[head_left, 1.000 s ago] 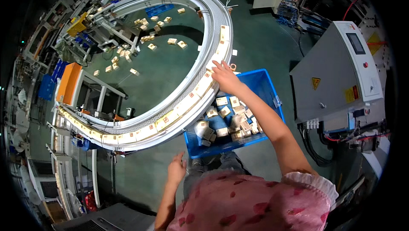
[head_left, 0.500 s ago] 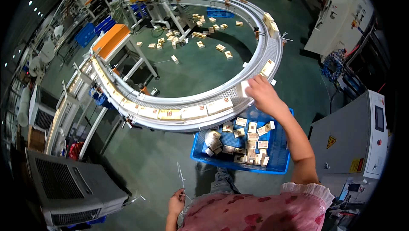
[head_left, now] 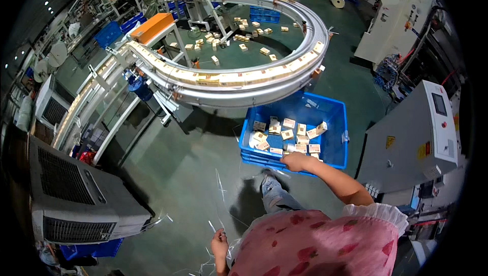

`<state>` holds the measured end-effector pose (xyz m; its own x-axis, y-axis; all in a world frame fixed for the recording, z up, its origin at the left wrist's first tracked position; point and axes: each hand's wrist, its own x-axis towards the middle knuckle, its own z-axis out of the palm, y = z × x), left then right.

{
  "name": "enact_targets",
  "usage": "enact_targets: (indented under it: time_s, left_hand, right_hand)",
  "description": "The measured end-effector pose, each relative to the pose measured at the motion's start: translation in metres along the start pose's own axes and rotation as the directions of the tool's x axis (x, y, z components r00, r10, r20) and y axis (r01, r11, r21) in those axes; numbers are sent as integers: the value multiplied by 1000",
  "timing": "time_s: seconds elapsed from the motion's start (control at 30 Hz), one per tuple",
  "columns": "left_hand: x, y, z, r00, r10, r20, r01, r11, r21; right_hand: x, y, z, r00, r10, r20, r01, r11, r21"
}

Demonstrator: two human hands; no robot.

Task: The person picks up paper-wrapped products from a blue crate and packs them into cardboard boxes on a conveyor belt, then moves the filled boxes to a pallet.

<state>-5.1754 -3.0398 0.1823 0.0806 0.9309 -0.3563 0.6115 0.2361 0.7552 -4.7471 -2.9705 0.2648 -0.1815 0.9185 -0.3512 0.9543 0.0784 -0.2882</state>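
My right hand (head_left: pixel 296 161) is closed over the near rim of a blue plastic crate (head_left: pixel 333 104); part of its fingers is hidden. Inside the crate lie several small cream cartons (head_left: pixel 288 123), loosely scattered, some next to my fingers. My left hand (head_left: pixel 219 244) hangs low near my body, closed on thin whitish plastic strips (head_left: pixel 212 226). Beyond the crate, a curved conveyor (head_left: pixel 223 96) carries a row of cream cartons (head_left: pixel 231 79) lying end to end.
Loose cartons (head_left: pixel 243 47) are strewn on the green floor inside the conveyor's curve. A grey air cooler (head_left: pixel 68 194) stands at left, a control cabinet (head_left: pixel 406 138) with a screen at right. More plastic strips (head_left: pixel 219 182) lie on the floor.
My right hand has come down from the conveyor, where it held a white carton, to the crate's near rim. The cartons on the conveyor now form a longer row. My view has shifted.
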Motion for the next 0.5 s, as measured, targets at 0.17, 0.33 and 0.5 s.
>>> enact_targets:
  time_s: [0.17, 0.33, 0.5]
  left_hand:
    - [-22, -31, -1, 984, 85, 157, -87, 996, 7]
    - [-13, -8, -6, 987, 115, 109, -107, 991, -81]
    - [0, -13, 26, 996, 60, 59, -54, 994, -100]
  right_hand:
    - [-83, -49, 32, 963, 156, 218, -162, 987, 10]
    - [-126, -56, 53, 939, 218, 266, -219, 975, -27]
    - [-146, -65, 57, 980, 175, 90, -186, 972, 142]
